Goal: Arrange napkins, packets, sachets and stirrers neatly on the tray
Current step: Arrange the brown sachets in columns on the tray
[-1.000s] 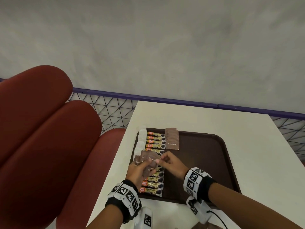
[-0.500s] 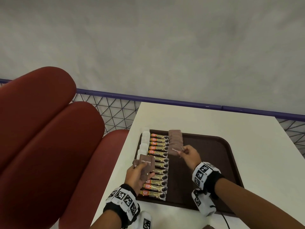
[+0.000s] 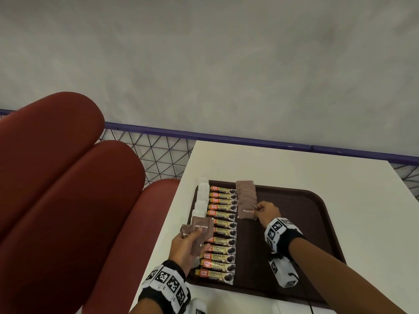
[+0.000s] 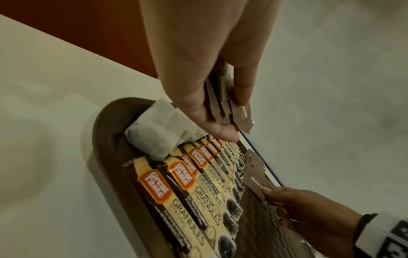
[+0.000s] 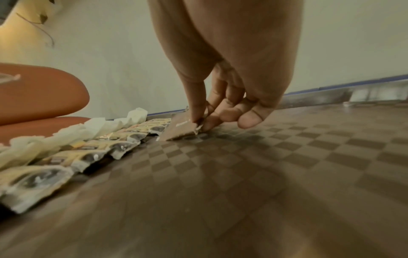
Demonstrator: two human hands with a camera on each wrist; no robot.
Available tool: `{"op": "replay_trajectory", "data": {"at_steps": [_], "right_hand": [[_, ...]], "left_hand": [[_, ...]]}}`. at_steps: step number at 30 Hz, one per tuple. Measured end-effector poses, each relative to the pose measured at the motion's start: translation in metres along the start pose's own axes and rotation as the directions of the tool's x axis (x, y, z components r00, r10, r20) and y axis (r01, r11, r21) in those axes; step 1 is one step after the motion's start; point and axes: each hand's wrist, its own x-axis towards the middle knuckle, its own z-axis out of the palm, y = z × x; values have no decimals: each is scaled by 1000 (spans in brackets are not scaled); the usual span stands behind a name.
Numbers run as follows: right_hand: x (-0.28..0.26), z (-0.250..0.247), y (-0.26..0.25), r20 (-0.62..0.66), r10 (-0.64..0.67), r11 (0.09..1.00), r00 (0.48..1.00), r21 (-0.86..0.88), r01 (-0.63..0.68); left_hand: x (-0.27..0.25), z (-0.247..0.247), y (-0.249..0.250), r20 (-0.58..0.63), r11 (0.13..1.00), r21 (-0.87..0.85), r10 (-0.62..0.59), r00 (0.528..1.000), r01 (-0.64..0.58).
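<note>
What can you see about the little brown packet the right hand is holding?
The brown sugar sachet is small, flat and rectangular, seemingly of matte brown paper, with white "Brown Sugar" lettering. The right hand pinches its right edge. It lies nearly flat on the brown tray, overlapping the near end of a row of matching sachets, beside the coffee sticks.

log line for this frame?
left hand: holds brown sugar sachets | right hand: pinches sachet onto brown plastic tray
</note>
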Motion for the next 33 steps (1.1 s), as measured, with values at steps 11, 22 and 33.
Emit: {"op": "replay_trajectory", "data": {"at_steps": [11, 22, 33], "right_hand": [[-2, 3, -4, -55, 17, 985, 998, -168, -26], [-25, -5, -1, -126, -82, 996, 989, -27, 79], [-87, 3, -26, 131, -397, 875, 909, 353, 331]], "left_hand": [[-1, 2, 4, 7, 1000, -19, -6, 1000, 6], [-10, 11, 5, 12, 998, 33, 60, 998, -60], [-18, 21, -4, 32, 992, 83, 91, 995, -93]]}}
